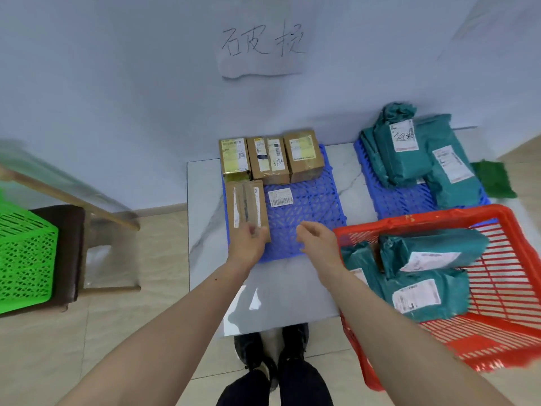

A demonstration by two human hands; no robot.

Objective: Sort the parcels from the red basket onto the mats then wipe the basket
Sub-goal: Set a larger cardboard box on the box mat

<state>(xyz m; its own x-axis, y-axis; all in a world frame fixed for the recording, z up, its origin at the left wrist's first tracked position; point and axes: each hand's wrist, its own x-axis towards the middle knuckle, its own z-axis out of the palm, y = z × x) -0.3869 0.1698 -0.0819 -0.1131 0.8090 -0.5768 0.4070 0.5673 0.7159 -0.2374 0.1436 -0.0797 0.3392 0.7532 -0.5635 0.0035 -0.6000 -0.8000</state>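
A red basket (pixel 509 288) stands at the table's right front with several teal mailer bags (pixel 430 253) inside. On the left blue mat (pixel 307 218) three cardboard boxes (pixel 270 159) line the far edge. A flat brown box (pixel 247 206) lies at the mat's left side. My left hand (pixel 248 244) rests on its near end, fingers on the box. Over the mat's near edge hovers my right hand (pixel 317 238), fingers apart and holding nothing. The right blue mat (pixel 401 200) carries several teal bags (pixel 409 153).
A loose white label (pixel 280 197) lies on the left mat. A green cloth (pixel 494 178) sits right of the far mat. A green basket (pixel 25 259) rests on a brown chair (pixel 70 244) at left. A handwritten paper sign (pixel 262 48) hangs on the wall.
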